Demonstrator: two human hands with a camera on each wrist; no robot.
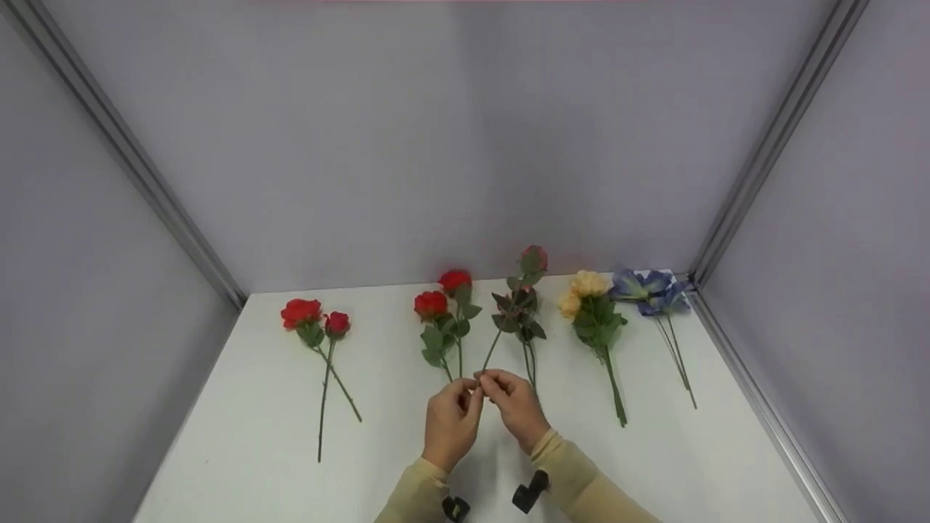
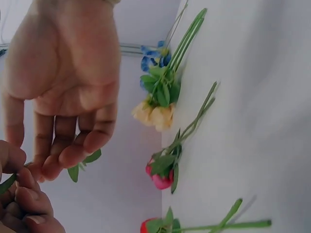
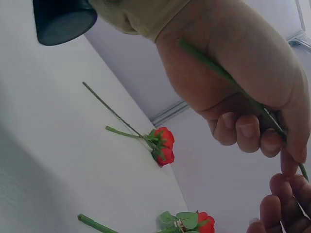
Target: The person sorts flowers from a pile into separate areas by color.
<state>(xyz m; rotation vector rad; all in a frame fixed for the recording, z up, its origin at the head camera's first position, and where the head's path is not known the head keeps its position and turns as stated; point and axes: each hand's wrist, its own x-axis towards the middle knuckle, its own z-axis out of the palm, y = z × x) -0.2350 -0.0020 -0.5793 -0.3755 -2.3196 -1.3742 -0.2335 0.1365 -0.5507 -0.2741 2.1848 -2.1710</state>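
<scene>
Both hands meet over the front middle of the table on the green stem (image 3: 243, 92) of a pink-red rose (image 1: 534, 258). My left hand (image 1: 450, 427) grips the stem between thumb and fingers, its lower end lying along the palm in the right wrist view. My right hand (image 1: 514, 410) pinches it just above, fingertips touching those of the left hand. The rose's head tilts away toward the back wall. Behind it lie other pink roses (image 2: 163, 177), partly covered by its leaves in the head view. Just left are two red roses (image 1: 431, 305), their stems running toward the left hand.
Two crossed red roses (image 1: 301, 314) lie at the left of the white table (image 1: 247, 436). Toward the right are a bunch of yellow flowers (image 1: 590, 285) and blue flowers (image 1: 643, 288). Grey walls (image 1: 363, 145) enclose the back and sides.
</scene>
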